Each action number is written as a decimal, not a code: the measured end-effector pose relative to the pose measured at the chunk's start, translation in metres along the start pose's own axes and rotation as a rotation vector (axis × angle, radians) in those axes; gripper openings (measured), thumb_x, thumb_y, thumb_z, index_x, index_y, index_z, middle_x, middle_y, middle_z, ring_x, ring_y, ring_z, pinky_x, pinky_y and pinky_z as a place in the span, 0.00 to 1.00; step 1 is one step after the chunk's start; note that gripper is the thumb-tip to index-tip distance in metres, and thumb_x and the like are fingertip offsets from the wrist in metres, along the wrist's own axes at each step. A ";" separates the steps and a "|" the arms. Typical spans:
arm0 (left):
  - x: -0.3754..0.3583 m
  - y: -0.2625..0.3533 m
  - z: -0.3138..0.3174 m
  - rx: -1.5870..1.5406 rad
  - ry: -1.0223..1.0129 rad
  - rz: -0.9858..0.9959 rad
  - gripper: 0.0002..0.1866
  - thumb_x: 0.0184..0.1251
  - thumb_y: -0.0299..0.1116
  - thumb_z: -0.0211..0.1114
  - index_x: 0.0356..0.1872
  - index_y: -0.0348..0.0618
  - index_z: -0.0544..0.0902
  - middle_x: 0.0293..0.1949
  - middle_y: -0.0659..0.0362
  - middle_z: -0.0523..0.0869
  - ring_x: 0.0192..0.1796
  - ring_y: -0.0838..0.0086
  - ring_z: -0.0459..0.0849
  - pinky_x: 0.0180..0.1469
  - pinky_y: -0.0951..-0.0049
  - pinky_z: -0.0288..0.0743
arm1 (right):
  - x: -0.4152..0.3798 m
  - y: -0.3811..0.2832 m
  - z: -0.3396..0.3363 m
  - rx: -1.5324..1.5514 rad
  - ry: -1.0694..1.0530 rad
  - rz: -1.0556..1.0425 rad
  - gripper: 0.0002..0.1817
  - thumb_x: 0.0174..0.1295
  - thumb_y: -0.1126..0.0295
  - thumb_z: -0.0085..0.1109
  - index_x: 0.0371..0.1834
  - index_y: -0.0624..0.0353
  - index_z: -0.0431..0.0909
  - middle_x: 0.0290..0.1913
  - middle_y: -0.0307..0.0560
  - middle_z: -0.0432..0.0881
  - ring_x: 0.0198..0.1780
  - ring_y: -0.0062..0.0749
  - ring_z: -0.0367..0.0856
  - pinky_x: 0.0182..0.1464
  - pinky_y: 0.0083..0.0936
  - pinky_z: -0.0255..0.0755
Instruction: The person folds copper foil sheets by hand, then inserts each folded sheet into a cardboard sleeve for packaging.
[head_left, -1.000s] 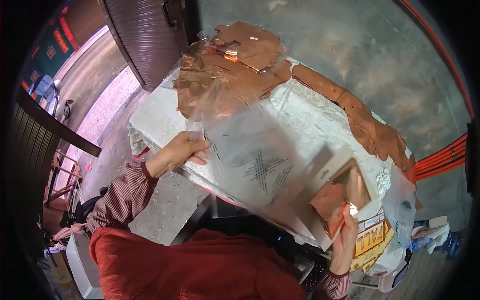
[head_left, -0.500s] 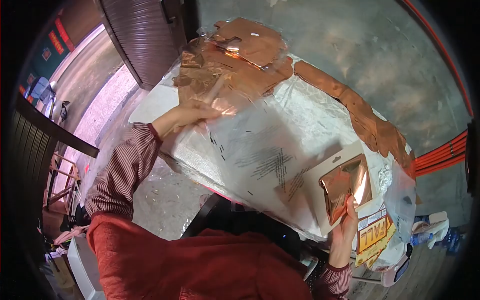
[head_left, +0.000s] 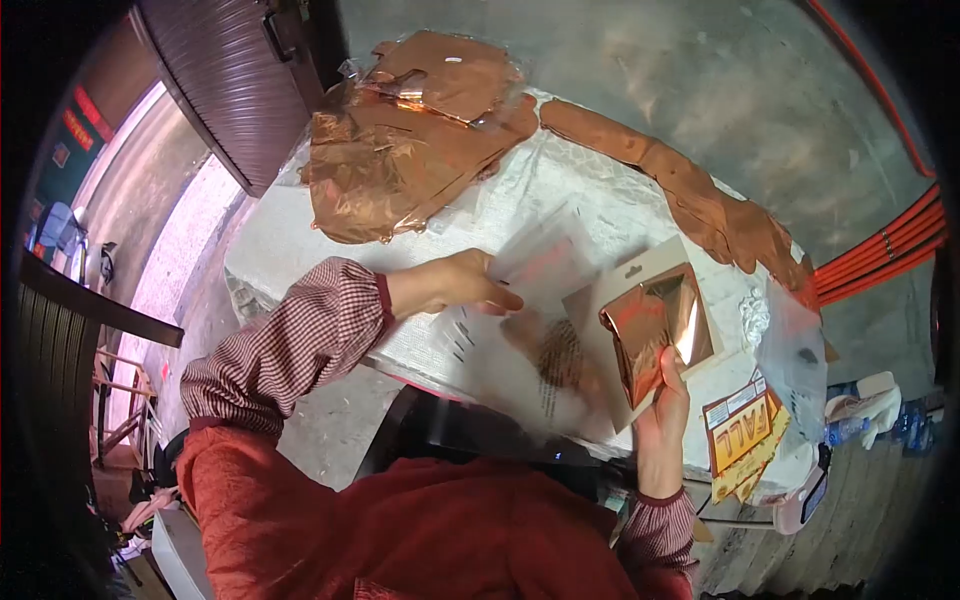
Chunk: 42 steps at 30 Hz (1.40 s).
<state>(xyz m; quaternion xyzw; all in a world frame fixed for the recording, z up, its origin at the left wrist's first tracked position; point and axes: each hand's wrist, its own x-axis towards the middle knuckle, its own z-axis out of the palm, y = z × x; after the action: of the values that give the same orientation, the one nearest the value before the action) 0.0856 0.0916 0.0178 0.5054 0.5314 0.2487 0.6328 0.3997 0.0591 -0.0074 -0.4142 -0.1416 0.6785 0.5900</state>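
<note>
My left hand [head_left: 468, 283] is closed on a translucent plastic bag [head_left: 545, 250] printed with fine text, which hangs crumpled over the table in front of me. My right hand [head_left: 663, 410] grips the lower edge of a white hang-hole card package [head_left: 695, 262], its thumb on the front. Folded shiny copper foil [head_left: 640, 330] shows on the face of that package. The bag overlaps the package's left edge in this view. Just right of my right hand lie yellow and orange cards [head_left: 742, 430], one reading FALL.
Flat copper foil pieces [head_left: 400, 170] in clear wrap are piled at the table's far left. A long copper foil strip [head_left: 650, 165] follows the far edge of the white-covered table [head_left: 270, 255]. Another plastic bag [head_left: 790, 350] lies at right, near red pipes [head_left: 890, 245] along the wall.
My left hand has come down and right from beside the foil pile, bringing the plastic bag closer to the card package. The bag has folded up. My right hand keeps its grip.
</note>
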 end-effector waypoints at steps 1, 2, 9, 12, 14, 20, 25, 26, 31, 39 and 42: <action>0.003 -0.005 0.006 -0.037 0.013 0.011 0.06 0.57 0.27 0.70 0.32 0.37 0.83 0.26 0.63 0.83 0.28 0.80 0.79 0.34 0.78 0.73 | 0.001 0.002 0.002 0.017 0.004 0.006 0.07 0.62 0.68 0.63 0.40 0.55 0.78 0.36 0.34 0.82 0.29 0.16 0.75 0.33 0.14 0.68; 0.005 -0.008 0.009 -0.072 0.027 0.022 0.04 0.57 0.26 0.69 0.30 0.38 0.83 0.26 0.62 0.83 0.27 0.80 0.78 0.31 0.77 0.72 | 0.003 0.002 0.003 0.035 0.008 0.012 0.07 0.63 0.68 0.63 0.40 0.56 0.78 0.37 0.34 0.82 0.32 0.17 0.77 0.35 0.15 0.70; -0.020 0.002 -0.039 -0.016 0.205 -0.036 0.07 0.59 0.25 0.69 0.36 0.34 0.82 0.30 0.58 0.85 0.30 0.75 0.81 0.35 0.72 0.76 | 0.009 -0.011 0.001 0.058 -0.110 -0.007 0.12 0.69 0.63 0.54 0.52 0.54 0.73 0.50 0.40 0.79 0.54 0.33 0.76 0.59 0.39 0.69; -0.044 0.011 -0.065 -0.111 0.430 0.203 0.14 0.60 0.27 0.68 0.45 0.31 0.80 0.39 0.54 0.85 0.41 0.72 0.82 0.49 0.71 0.76 | 0.013 -0.022 -0.005 0.053 -0.061 0.004 0.09 0.69 0.61 0.53 0.46 0.52 0.76 0.48 0.36 0.81 0.52 0.33 0.77 0.55 0.43 0.71; -0.066 0.019 -0.078 -0.181 0.580 0.172 0.15 0.60 0.24 0.67 0.48 0.32 0.78 0.35 0.54 0.84 0.33 0.75 0.82 0.35 0.76 0.77 | 0.012 -0.023 -0.004 0.082 -0.072 -0.011 0.08 0.69 0.62 0.53 0.44 0.51 0.77 0.46 0.35 0.81 0.49 0.32 0.78 0.52 0.44 0.72; -0.105 -0.011 -0.111 -0.385 0.731 0.289 0.14 0.63 0.25 0.66 0.48 0.34 0.76 0.37 0.58 0.84 0.36 0.77 0.82 0.36 0.76 0.79 | 0.025 -0.014 -0.018 0.064 -0.083 -0.015 0.07 0.69 0.64 0.53 0.42 0.52 0.76 0.46 0.38 0.81 0.48 0.32 0.79 0.54 0.39 0.73; -0.111 -0.032 -0.076 -0.746 0.953 0.489 0.12 0.69 0.31 0.60 0.50 0.40 0.74 0.41 0.59 0.81 0.42 0.74 0.81 0.36 0.74 0.79 | 0.021 -0.012 -0.007 0.112 -0.122 0.024 0.15 0.70 0.64 0.51 0.56 0.58 0.73 0.53 0.45 0.80 0.54 0.35 0.78 0.58 0.37 0.72; -0.116 -0.030 -0.054 -0.839 0.939 0.448 0.12 0.70 0.33 0.59 0.51 0.41 0.74 0.43 0.58 0.81 0.43 0.73 0.81 0.38 0.74 0.80 | 0.018 -0.012 -0.003 0.124 -0.122 0.036 0.14 0.70 0.64 0.51 0.54 0.56 0.73 0.53 0.43 0.79 0.55 0.34 0.77 0.59 0.38 0.71; -0.109 -0.057 0.039 -1.140 0.707 0.314 0.16 0.74 0.40 0.53 0.53 0.38 0.71 0.40 0.55 0.84 0.41 0.67 0.84 0.46 0.67 0.80 | 0.028 -0.008 -0.010 0.146 -0.229 0.048 0.13 0.70 0.65 0.51 0.55 0.56 0.72 0.55 0.42 0.78 0.57 0.35 0.75 0.61 0.41 0.69; -0.128 -0.042 0.080 -0.770 -0.149 -0.098 0.20 0.74 0.43 0.53 0.54 0.35 0.76 0.48 0.49 0.84 0.45 0.65 0.86 0.49 0.67 0.80 | 0.045 -0.006 -0.004 0.044 -0.185 0.135 0.12 0.71 0.66 0.49 0.54 0.56 0.73 0.53 0.43 0.79 0.53 0.34 0.79 0.54 0.44 0.74; -0.143 -0.035 0.046 0.002 0.136 0.201 0.19 0.75 0.40 0.52 0.56 0.34 0.76 0.45 0.53 0.85 0.45 0.68 0.85 0.45 0.71 0.79 | 0.048 -0.010 -0.011 0.072 -0.190 0.130 0.13 0.70 0.66 0.50 0.54 0.57 0.73 0.52 0.45 0.80 0.53 0.36 0.79 0.55 0.40 0.75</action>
<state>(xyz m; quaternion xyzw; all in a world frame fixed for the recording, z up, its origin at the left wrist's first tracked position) 0.0754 -0.0600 0.0427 0.5386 0.5200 0.3441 0.5667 0.4164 0.1030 -0.0262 -0.3347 -0.1454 0.7560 0.5433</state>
